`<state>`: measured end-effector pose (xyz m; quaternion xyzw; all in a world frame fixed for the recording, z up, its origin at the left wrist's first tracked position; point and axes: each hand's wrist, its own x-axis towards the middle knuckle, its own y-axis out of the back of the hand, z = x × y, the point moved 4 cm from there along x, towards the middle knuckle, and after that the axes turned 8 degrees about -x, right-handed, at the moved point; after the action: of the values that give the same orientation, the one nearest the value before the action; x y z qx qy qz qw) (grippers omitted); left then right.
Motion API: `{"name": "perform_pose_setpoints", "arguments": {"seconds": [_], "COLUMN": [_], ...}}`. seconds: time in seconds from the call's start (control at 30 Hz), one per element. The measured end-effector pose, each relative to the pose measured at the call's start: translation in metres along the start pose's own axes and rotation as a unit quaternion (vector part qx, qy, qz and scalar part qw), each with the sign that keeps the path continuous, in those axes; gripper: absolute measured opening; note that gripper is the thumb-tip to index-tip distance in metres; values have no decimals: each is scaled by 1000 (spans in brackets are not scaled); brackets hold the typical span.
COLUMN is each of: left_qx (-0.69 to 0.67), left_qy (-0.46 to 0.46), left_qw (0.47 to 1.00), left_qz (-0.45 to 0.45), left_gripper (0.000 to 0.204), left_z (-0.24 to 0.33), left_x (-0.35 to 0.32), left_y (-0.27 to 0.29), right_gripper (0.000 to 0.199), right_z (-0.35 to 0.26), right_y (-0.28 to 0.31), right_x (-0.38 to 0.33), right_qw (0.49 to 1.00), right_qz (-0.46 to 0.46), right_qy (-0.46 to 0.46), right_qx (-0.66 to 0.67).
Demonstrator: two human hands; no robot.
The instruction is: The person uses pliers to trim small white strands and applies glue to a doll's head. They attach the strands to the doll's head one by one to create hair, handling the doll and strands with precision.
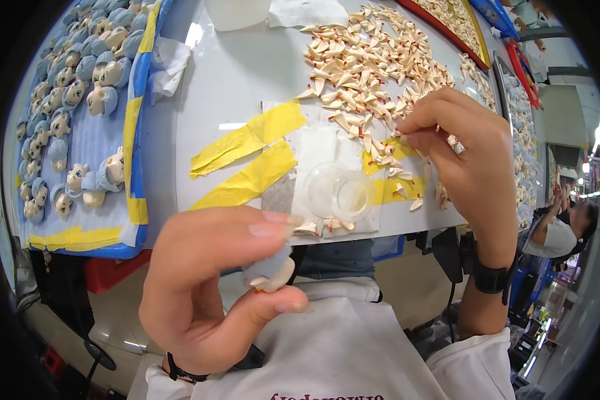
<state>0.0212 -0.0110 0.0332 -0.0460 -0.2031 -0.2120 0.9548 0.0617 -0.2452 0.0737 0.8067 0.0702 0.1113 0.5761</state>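
Close to the camera, my left hand (210,287) is closed, pinching a small doll head (271,272) between thumb and fingers. Pale blue hair and a cream-coloured part of the head show; the fingers cover the rest. My right hand (460,143) has its thumb and forefinger pressed together at the near right side of a pile of small pointed cream pieces with red tips (360,73). What sits between those fingertips, if anything, is too small to make out. A small clear round cup (352,196) stands between the hands on a taped-down sheet.
At left, a blue tray (137,133) edged with yellow tape holds many blue-haired doll heads (73,93). Yellow tape strips (247,140) cross the white table. A red-rimmed tray (483,57) of cream pieces lies far right. Another person (560,230) is in the right background.
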Motion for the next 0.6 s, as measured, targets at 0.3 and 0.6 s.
{"name": "perform_pose_setpoints", "arguments": {"seconds": [0.3,0.6], "left_qx": [-116,-36], "left_qy": [49,26], "left_qw": [990,999], "left_qz": [59,-4], "left_gripper": [51,45], "left_z": [-4,-1], "left_x": [-5,-7], "left_y": [-6,-2], "right_gripper": [8,13], "right_z": [16,16], "right_y": [17,16], "right_x": [-12,-26], "right_qw": [988,953], "right_qz": [82,98], "right_qy": [-87,-163], "right_qx": [98,237]}}
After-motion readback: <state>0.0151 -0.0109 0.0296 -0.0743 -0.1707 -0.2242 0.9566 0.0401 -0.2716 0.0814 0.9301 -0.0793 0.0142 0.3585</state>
